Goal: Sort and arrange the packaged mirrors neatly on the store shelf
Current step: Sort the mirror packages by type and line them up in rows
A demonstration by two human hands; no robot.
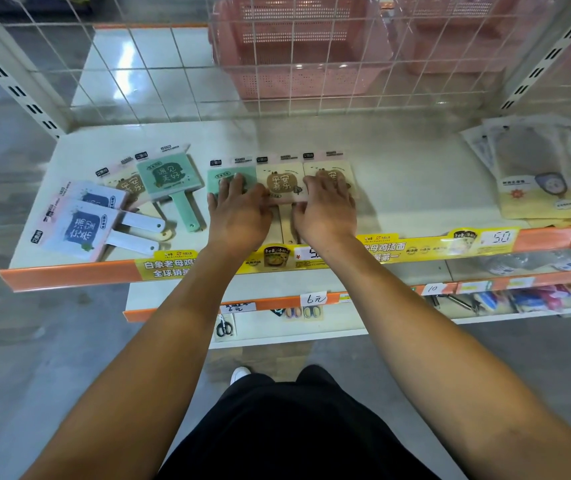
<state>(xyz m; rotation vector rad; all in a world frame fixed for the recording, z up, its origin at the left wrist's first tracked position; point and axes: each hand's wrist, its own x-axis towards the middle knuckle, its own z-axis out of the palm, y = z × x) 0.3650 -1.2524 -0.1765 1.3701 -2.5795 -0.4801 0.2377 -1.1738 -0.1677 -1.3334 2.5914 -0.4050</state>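
Note:
Three packaged hand mirrors lie side by side in a row at the middle of the white shelf (398, 174): a green one (247, 174), a beige one (280, 181) and a second beige one (341, 169). My left hand (239, 209) rests flat on the green mirror, fingers straight. My right hand (325, 206) lies flat on the right beige mirror. To the left sits a loose group: a green mirror (170, 178) over a beige mirror (126, 185), and two blue-and-white mirrors (80, 230) overlapping near the front edge.
A wire grid panel (173, 64) backs the shelf, with pink plastic baskets (298, 46) behind it. Flat packaged items (547, 174) lie at the right end. An orange price rail (69, 275) with yellow labels lines the front. Lower shelves hold scissors (223, 327).

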